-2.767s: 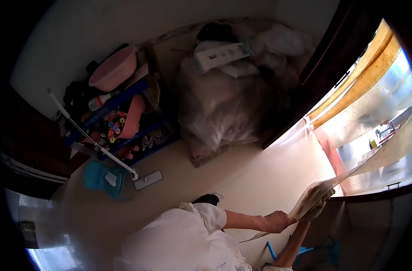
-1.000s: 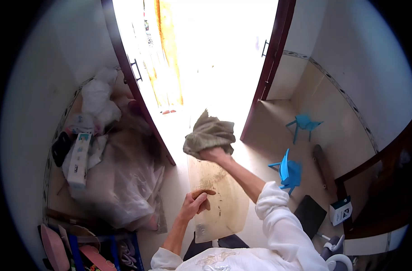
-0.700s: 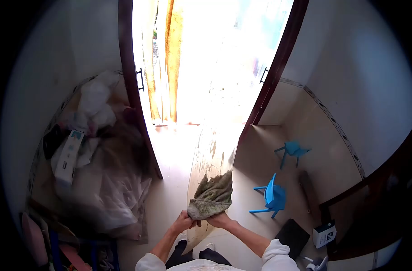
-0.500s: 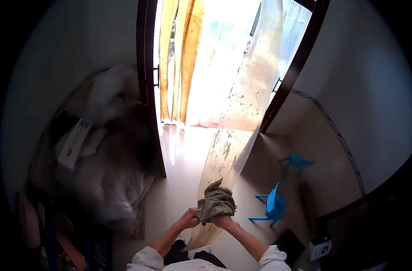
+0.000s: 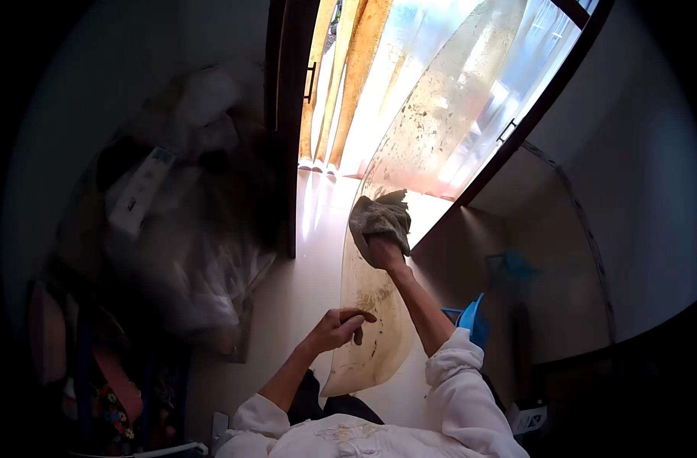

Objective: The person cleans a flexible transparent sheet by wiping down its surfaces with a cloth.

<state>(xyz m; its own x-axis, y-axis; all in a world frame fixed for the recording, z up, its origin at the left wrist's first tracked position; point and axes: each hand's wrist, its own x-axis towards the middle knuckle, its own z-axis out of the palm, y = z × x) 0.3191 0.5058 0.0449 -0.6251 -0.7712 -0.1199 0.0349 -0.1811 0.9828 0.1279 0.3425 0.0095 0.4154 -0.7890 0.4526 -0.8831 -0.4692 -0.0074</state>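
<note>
A long clear plastic curtain strip (image 5: 379,336), spotted with brown dirt, hangs from the doorway and curves down toward my body. My right hand (image 5: 387,250) reaches forward, wrapped in a grey-green rag (image 5: 380,221) that lies against the strip; its fingers are mostly hidden by the cloth. Nearer to me, my left hand (image 5: 339,328) hovers at the strip's left edge, with the index finger stretched over the plastic and the other fingers partly bent and apart. No rag is in this hand.
Yellowish strips (image 5: 356,84) hang at the doorway's left, between dark door frames. Plastic bags (image 5: 211,282) and a white box (image 5: 141,191) are piled on the left. Right of me stands a blue chair (image 5: 477,324), partly behind my sleeve; another small white box (image 5: 529,418) sits lower right.
My right hand has carried the rag forward along the strip, away from my body. My left hand has let go of the rag and stays nearer me. The view has turned slightly.
</note>
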